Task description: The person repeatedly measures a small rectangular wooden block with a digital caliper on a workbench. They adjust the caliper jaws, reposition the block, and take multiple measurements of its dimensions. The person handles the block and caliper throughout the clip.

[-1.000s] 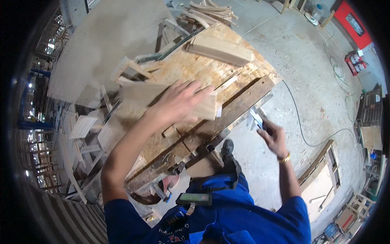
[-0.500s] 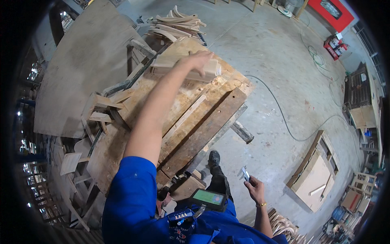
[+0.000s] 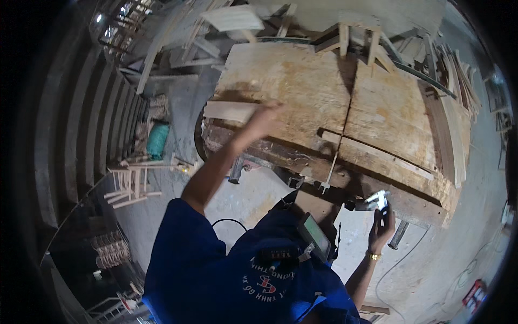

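Observation:
My left hand (image 3: 263, 121) is stretched out over the left part of the wooden workbench (image 3: 291, 73), smeared by motion. It is at the right end of a pale flat board (image 3: 229, 110); whether it grips or only touches the board, I cannot tell. My right hand (image 3: 382, 233), low in front of the bench's near edge, is closed on a silver caliper (image 3: 379, 200) whose jaws point up and away from me. A long narrow wood strip (image 3: 388, 157) lies along the bench, beyond the right hand.
Stacked boards (image 3: 454, 143) lie at the bench's right end. A wooden frame with legs (image 3: 350, 40) stands at the far edge. On the floor to the left are a green sack (image 3: 157, 140) and a small wooden frame (image 3: 132, 183). A hose (image 3: 396, 264) runs on the right.
The view has swung round toward the bench's left end. My left hand has left the stacked boards and moved to the pale board. The right hand keeps the caliper, now closer to the bench.

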Tool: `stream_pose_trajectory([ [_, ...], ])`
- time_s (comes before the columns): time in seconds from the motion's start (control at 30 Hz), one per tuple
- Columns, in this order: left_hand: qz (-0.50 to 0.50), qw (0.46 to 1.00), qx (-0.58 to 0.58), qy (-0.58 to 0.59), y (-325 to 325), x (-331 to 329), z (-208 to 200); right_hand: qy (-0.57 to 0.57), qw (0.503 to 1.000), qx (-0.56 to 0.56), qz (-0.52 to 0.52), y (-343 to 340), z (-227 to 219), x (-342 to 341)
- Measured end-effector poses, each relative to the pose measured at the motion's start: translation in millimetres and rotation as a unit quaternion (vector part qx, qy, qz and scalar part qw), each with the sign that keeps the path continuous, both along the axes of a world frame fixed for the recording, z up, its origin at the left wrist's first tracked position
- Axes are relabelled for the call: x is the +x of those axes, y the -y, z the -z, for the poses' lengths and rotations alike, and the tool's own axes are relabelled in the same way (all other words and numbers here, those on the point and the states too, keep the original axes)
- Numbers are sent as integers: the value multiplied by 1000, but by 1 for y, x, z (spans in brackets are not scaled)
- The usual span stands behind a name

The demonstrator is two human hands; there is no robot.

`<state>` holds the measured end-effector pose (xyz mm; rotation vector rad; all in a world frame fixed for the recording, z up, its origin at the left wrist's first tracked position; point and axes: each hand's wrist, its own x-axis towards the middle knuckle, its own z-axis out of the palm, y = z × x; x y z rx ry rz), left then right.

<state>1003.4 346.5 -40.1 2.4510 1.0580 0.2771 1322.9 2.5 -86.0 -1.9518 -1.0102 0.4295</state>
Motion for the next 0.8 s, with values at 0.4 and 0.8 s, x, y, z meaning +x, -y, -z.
stream_pose_trajectory([
  [0.4,68,997,-24,0,-72,-92,71,12,998,-49,-24,-57,48,-38],
  [0.8,208,974,-87,-18,-42,114,110,87,994,-61,15,-58,38,-48],
])
